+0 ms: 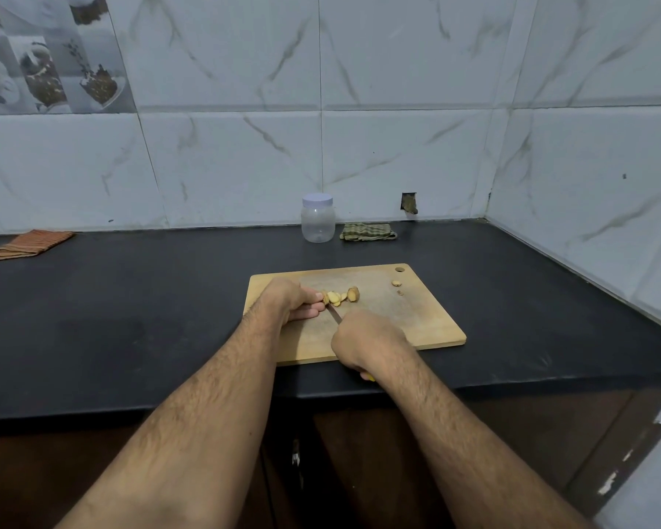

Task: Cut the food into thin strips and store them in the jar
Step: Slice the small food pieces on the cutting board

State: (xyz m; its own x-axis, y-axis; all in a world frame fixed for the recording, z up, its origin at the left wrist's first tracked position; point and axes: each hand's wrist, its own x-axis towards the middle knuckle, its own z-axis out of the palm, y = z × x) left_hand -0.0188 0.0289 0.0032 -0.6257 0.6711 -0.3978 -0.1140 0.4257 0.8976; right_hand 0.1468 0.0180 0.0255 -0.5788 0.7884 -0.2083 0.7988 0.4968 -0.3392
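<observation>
A wooden cutting board (416, 318) lies on the black counter. On it are pale ginger slices (340, 296) in a short row, with a knobby end piece at the right. My left hand (291, 301) holds the left end of the ginger with its fingertips. My right hand (367, 339) grips a knife (335, 314) whose blade points up-left to the ginger; a bit of yellow handle shows below the wrist. A clear plastic jar (318, 219) with a white lid on stands behind the board, by the wall.
Two small ginger scraps (397, 284) lie near the board's far right corner. A green checked cloth (367, 231) lies right of the jar. An orange striped cloth (27, 244) is at the far left. Tiled walls close the back and right side.
</observation>
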